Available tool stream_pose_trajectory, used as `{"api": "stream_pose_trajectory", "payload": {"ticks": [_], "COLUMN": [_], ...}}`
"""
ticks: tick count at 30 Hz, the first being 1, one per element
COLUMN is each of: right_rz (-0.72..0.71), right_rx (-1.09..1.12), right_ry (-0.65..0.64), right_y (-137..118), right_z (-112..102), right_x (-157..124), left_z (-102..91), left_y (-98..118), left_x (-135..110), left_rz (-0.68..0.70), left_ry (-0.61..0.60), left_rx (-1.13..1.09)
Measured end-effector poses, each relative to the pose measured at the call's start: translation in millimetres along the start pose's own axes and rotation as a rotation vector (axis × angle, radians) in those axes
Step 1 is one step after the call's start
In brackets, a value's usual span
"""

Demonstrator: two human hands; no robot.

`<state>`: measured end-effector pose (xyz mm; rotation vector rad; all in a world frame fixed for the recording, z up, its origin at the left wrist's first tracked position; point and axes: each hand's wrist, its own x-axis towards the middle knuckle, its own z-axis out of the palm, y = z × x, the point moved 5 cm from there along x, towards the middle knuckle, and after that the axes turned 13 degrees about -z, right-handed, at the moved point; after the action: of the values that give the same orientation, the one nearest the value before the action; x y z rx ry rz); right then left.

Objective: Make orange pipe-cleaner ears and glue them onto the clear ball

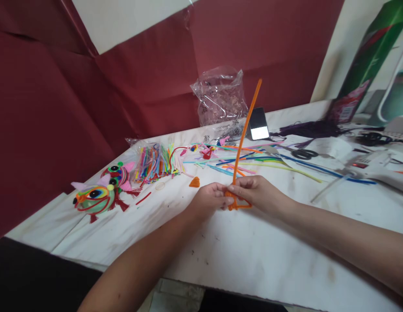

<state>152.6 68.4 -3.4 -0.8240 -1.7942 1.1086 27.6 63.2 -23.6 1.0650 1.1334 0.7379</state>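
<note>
Orange pipe cleaner (246, 125): pinched at lower end, low over middle of surface (253, 255). Left fingers (220, 192) closed on it from one side, right fingers (236, 188) closed on it from the other, tips nearly meeting. Below the pinch, bent into a small flat loop, roughly triangular, sticking out under right hand (261, 194). Above the pinch, long straight stem rising up and tilted to the right, tip in front of dark red backdrop (58, 108). Left hand (206, 200) just beside right hand, both forearms in from near edge.

Just past left hand: small orange triangle piece (194, 182) flat on surface, apart from the fingers. Further left: clear bag of mixed-colour pipe cleaners (152, 162), then two striped fish-like figures (95, 198) with big eyes, side by side near left edge. Behind the hands: loose pipe cleaners (269, 162) scattered in many colours, some long blue and yellow-green ones running right. Scissors (304, 154) among them. Against backdrop: crumpled clear plastic bag (220, 95), small dark reflective slab (259, 123) leaning next to it, probably a phone, hard to tell. Far right: white tool (379, 171), possibly a glue gun, blurred. Green box (366, 56) upright in back right corner.
</note>
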Motion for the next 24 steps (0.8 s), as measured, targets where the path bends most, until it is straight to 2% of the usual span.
{"api": "stream_pose_trajectory", "payload": {"ticks": [8, 15, 24], "right_rz": [0.027, 0.036, 0.102], "right_rx": [0.118, 0.300, 0.418], "right_ry": [-0.008, 0.003, 0.054], "right_y": [1.4, 7.7, 6.6], "right_z": [2.3, 6.7, 9.1], "right_x": [-1.0, -2.4, -3.9], "left_z": [-1.8, 0.7, 1.9], "left_y": [-2.5, -2.4, 0.2], "left_x": [0.4, -1.0, -2.9], "left_rz": [-0.058, -0.048, -0.041], "left_ry": [0.022, -0.011, -0.006], "left_rx": [0.003, 0.016, 0.025]}}
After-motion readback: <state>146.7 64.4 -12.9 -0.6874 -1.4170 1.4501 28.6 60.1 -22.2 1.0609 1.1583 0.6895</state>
